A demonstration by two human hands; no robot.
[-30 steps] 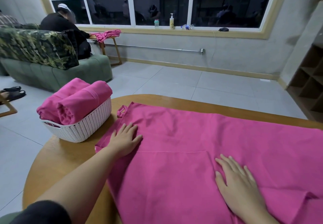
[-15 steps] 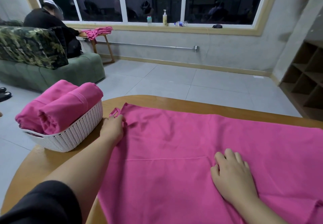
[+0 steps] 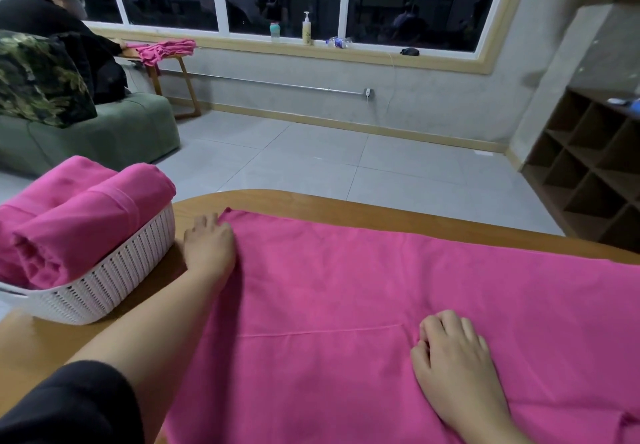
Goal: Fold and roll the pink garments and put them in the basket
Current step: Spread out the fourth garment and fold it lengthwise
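A large pink garment point(image 3: 346, 281) lies spread flat over the wooden table point(image 3: 311, 203). My left hand point(image 3: 207, 246) sits at its far left corner beside the basket, fingers curled over the edge and thumb hidden by the cloth. My right hand point(image 3: 450, 353) rests near the middle seam, its curled fingers pinching a small fold of the fabric. The white woven basket point(image 3: 114, 281) stands at the table's left end and holds two rolled pink garments point(image 3: 86, 211).
A green sofa point(image 3: 104, 139) with a seated person point(image 3: 52, 24) is at the far left. More pink clothes point(image 3: 166, 49) lie on a small wooden table by the window. A wooden cubby shelf point(image 3: 588, 173) stands at the right, with tiled floor beyond the table.
My left hand slid from the garment's left side up to its far corner, and the small loop there is now out of sight. My right hand's flat fingers curled into the cloth.
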